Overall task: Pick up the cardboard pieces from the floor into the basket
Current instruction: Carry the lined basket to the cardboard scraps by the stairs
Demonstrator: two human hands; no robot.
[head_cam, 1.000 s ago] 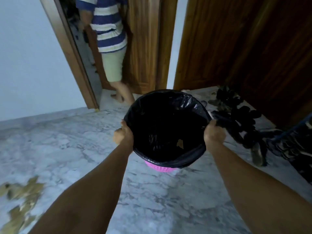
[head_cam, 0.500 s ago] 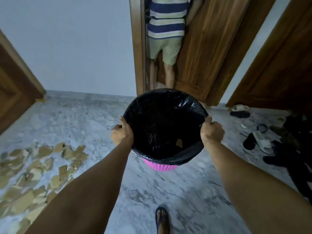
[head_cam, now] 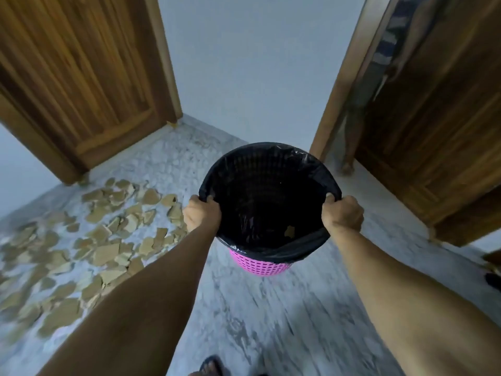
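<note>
On our left, cardboard pieces point(head_cam: 89, 240) lie scattered across the marble floor point(head_cam: 271, 321). Our left hand point(head_cam: 202, 214) grips the near-left rim of the pink basket point(head_cam: 260, 265), lined with a black bag point(head_cam: 311, 169); our right hand point(head_cam: 343, 214) grips the opposite rim, holding it above the floor.

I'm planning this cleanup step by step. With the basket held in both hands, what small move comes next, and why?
Probably set the basket down on the floor beside the cardboard pieces at the left. Both the left hand and right hand grip its rim, so neither can pick anything up.
</note>
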